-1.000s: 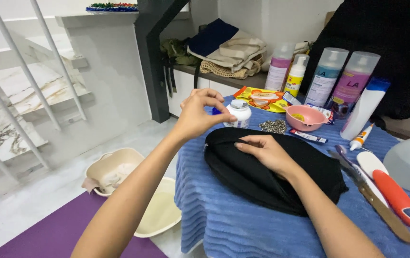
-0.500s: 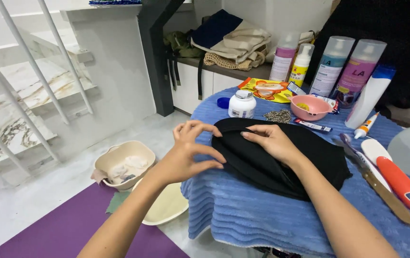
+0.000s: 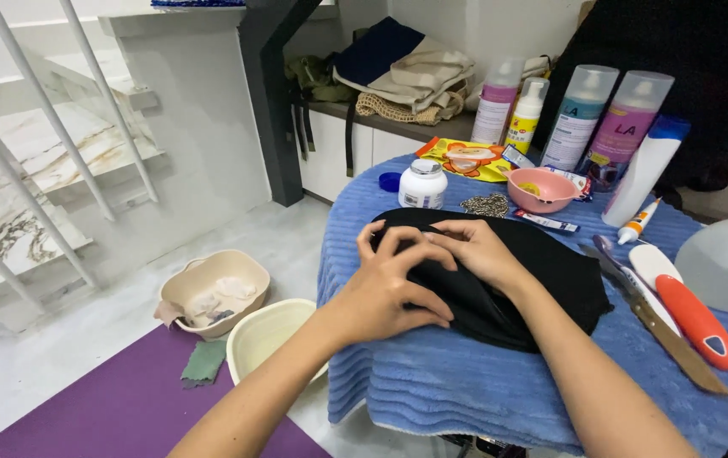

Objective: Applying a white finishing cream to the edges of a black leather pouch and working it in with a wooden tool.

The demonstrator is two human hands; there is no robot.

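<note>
Both hands, the left hand (image 3: 389, 288) and the right hand (image 3: 476, 250), pinch in their grip the folded black cloth (image 3: 542, 280) on the blue ribbed tabletop cover (image 3: 465, 390).

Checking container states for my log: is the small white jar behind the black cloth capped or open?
Capped. The white jar stands upright on the blue cover with its white lid seated on top; a separate blue cap lies beside it.

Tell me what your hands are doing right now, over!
Left hand and right hand both pressing on black cloth. Cloth flat on blue cover. Nothing blocking.
</note>
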